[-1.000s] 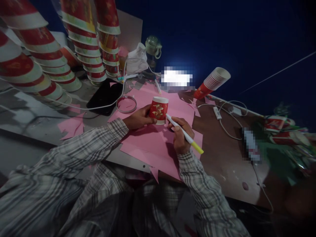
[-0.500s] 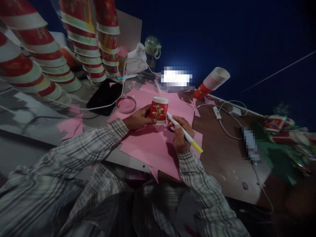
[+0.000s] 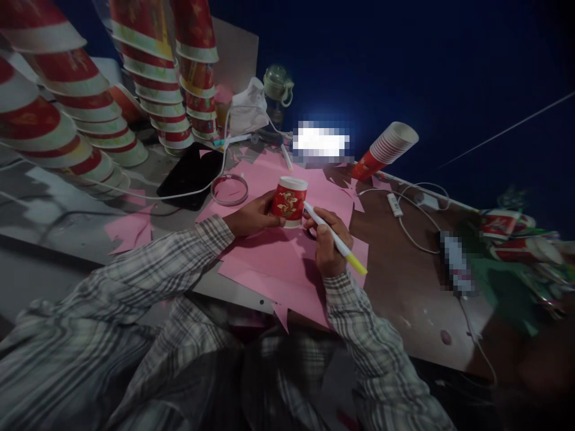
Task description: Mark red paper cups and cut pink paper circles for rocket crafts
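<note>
Two bare hands, mine, work above pink paper [image 3: 265, 257] on a table [image 3: 395, 311], in dim light. My left hand [image 3: 254, 216] is curled round a red cup [image 3: 290, 205] near the middle of the view, thumb in front; its other fingers are mostly hidden behind the cup. My right hand [image 3: 330, 258] is closed around a white marker [image 3: 338, 242] in a writing grip, its lower fingers tucked out of sight. Whether the marker's upper end touches the cup's right side, I cannot tell. A small dark shape under my right fingers is too covered to name. Blocky pixels mask a bright patch [image 3: 321, 142] behind the cup and the face of a device [image 3: 457, 263] at right. Tall cup stacks [image 3: 146, 78] at left run out of view at the top, and the clutter [image 3: 534, 257] at far right is blurred. The cup stands roughly upright in my grip, its long axis near vertical, gold dragon facing me, one white end up; I cannot tell if that is mouth or base. The marker slants from upper left, beside the cup, to lower right, yellow end lowest. Left of the cup, a round ring [image 3: 230, 204] lies on the paper; beyond it is a flat black object [image 3: 188, 179].
</note>
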`<state>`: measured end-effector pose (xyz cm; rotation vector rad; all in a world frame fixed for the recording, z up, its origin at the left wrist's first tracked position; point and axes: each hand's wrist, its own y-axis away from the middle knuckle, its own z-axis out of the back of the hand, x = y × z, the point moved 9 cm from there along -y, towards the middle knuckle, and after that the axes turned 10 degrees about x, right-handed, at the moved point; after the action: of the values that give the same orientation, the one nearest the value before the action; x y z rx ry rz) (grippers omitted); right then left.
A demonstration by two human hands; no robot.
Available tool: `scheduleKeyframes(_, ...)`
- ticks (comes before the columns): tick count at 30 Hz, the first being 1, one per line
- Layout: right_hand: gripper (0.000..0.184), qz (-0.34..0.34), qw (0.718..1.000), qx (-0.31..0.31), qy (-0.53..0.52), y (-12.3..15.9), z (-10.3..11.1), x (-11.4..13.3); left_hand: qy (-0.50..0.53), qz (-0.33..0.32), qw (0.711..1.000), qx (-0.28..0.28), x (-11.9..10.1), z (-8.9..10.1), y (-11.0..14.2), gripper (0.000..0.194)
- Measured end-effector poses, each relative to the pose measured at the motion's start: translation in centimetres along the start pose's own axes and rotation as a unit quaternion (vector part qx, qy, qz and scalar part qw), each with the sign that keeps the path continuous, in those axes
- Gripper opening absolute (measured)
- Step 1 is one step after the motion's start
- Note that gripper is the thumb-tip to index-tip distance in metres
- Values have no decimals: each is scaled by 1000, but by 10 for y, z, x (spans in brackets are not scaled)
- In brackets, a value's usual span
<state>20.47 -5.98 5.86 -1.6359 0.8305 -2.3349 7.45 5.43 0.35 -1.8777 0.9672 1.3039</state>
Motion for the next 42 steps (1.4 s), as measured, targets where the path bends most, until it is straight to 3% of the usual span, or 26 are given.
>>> scheduleKeyframes(7,27,27,1000,-5,15,-2,0,8,-1,-7,1000,14,2,0,0,67)
scheduleKeyframes(12,29,10,999,-13,-38,0,2,0,-4,-1,1000,14,3,0,1,69)
scheduleKeyframes(17,29,-16,999,-5,-27,-1,-2,-3,-28,-4,1000,11,1,3,0,65)
scheduleKeyframes(22,32,-87,989,-66,-99,4,5,-21,-23,11,1000,1,1,3,0,68)
scheduleKeyframes(32,49,-78,991,-59,-92,8,1,-16,-21,5,999,-36,-2,11,1,58)
scheduleKeyframes(35,39,2,999,-36,-12,10,-3,-1,14,-17,999,-35,-7,8,1,57)
scheduleKeyframes(38,34,125,981,63,135,12,-25,27,64,-21,997,-38,-9,3,2,56)
scheduleKeyframes(42,55,201,941,179,203,15,-53,41,116,-11,991,-59,-9,0,5,49)
